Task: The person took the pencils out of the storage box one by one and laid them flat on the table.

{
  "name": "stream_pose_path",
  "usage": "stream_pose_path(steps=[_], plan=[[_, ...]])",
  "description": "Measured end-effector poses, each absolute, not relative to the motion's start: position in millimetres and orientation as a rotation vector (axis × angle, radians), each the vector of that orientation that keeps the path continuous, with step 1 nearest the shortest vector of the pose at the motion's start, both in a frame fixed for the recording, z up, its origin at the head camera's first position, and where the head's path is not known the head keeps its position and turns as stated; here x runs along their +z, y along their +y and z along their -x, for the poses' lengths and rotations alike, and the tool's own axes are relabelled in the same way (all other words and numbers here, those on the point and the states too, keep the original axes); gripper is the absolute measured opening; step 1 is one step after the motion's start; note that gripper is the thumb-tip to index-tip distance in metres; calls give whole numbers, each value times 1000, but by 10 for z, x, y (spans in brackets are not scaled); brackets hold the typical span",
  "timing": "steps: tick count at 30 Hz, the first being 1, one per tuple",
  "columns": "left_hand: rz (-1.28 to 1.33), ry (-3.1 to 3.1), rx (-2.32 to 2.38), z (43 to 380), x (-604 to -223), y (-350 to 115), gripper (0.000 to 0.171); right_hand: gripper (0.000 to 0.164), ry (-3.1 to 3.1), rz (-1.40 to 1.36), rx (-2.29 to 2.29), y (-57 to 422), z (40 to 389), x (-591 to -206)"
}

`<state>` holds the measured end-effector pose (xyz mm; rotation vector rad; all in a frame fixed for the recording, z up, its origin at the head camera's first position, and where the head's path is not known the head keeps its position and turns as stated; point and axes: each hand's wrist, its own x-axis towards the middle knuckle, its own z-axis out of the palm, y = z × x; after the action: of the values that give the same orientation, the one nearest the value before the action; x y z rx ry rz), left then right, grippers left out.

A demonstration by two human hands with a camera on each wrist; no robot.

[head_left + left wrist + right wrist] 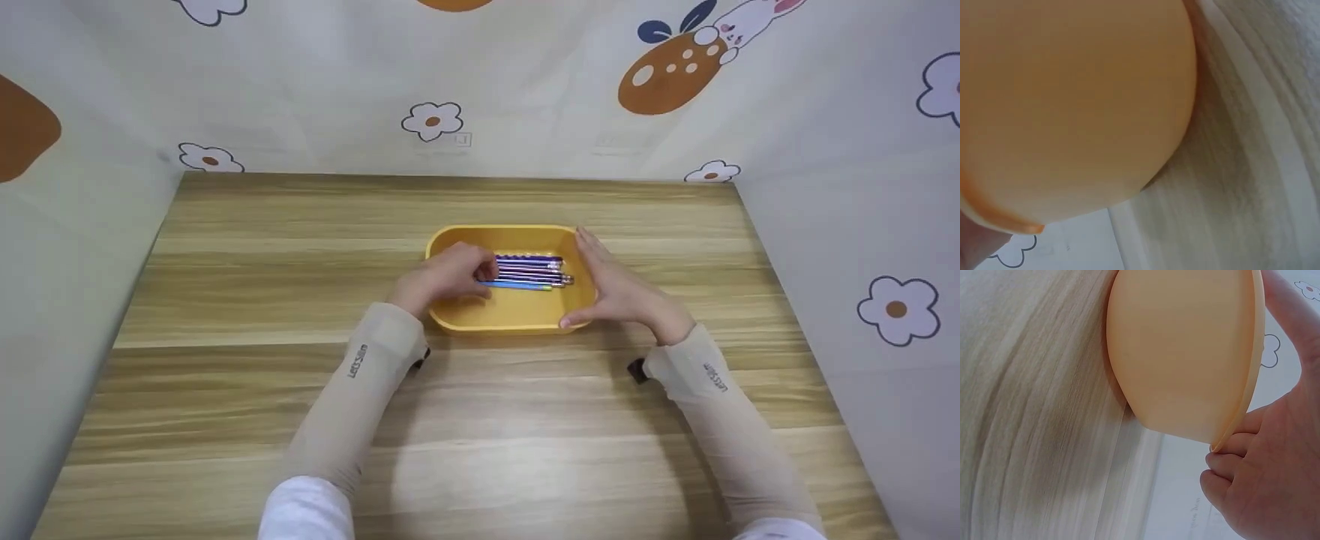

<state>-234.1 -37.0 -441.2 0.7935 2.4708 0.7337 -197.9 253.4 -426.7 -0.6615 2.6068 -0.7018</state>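
At yellow bin (517,309), two hands (454,272) (626,291), pencils (531,271) inside

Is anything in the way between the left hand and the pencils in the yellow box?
Nothing that I can see. The left hand reaches into the yellow box, right by the pencils. The right hand holds the box's right end, not between them.
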Motion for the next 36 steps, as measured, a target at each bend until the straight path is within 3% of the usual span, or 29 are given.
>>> stream_pose_path(steps=[11,36], plan=[[-758,2526,725,2344,-4481,-343,12,144,2616,645,-681,2525,1978,-4275],[-915,2526,581,2296,-4539,-177,14,143,2617,654,-710,2535,1974,-4266]])
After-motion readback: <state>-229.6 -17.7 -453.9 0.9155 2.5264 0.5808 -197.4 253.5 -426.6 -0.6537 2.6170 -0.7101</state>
